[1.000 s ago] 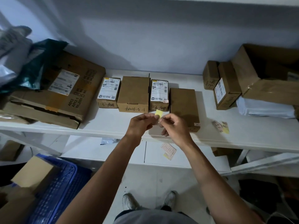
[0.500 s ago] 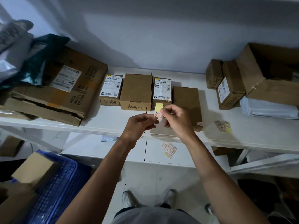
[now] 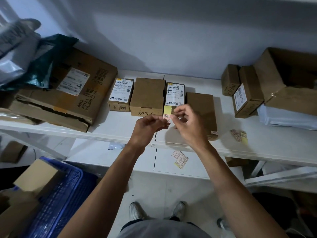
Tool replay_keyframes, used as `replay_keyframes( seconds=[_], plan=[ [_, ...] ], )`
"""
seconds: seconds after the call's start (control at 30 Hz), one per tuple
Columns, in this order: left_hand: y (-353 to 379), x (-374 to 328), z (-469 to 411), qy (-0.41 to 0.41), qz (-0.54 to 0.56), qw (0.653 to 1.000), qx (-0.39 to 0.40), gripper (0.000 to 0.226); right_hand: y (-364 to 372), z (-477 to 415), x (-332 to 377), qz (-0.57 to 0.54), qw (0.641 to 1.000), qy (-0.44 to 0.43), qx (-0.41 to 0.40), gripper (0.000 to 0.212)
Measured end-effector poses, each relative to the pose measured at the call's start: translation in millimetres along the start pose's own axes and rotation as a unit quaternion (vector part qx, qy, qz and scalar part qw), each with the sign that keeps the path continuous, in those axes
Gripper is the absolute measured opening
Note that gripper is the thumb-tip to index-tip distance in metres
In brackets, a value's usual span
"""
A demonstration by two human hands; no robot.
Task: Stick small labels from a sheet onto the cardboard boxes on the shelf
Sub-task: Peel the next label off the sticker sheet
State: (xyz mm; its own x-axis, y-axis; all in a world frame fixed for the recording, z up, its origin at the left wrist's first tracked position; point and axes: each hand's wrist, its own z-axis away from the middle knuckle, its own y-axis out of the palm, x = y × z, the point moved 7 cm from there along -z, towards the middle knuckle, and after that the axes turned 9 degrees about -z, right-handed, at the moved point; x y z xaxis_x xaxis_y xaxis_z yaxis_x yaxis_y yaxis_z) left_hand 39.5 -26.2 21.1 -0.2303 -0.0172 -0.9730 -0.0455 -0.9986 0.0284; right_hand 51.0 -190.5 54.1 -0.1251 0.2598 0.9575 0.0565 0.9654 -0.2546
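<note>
Reach is the whole question: the label strip (image 3: 167, 112), a short yellow-backed piece with red-printed stickers at its lower end, stands nearly upright between the two hands, above the front part of the shelf (image 3: 106, 122). The left hand (image 3: 147, 126) pinches its lower end from the left, thumb and forefinger clamped on the backing. The right hand (image 3: 190, 126) comes in from the right, its grip closed on the strip's edge as if picking at one sticker; whether a sticker has lifted is too small to tell. Directly beyond the strip lies the small box with the white shipping label (image 3: 175, 94), long axis running away from the person. The plain brown box (image 3: 199, 107) lies just right of it, partly under the right hand, and already bears a small label (image 3: 214, 132) on its near corner. The right hand is nearer both boxes, so it looks the likelier one to carry a sticker forward and a little left.
</note>
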Motion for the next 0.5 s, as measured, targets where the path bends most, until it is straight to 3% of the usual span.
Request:
replay_keyframes(
  seconds=[0.2, 0.5],
  plan=[
    [0.9, -3.2, 1.6, 0.014, -0.027, 0.999, -0.008, 0.017, 1.3, 9.5, 16.2, 0.152, 0.982, -0.114, 0.017, 0.007],
    [8.4, -10.5, 3.1, 0.062, -0.106, 0.992, 0.009, 0.013, -4.2, 11.8, 20.9, 0.177, 0.976, -0.124, 0.023, 0.009]
  ],
)
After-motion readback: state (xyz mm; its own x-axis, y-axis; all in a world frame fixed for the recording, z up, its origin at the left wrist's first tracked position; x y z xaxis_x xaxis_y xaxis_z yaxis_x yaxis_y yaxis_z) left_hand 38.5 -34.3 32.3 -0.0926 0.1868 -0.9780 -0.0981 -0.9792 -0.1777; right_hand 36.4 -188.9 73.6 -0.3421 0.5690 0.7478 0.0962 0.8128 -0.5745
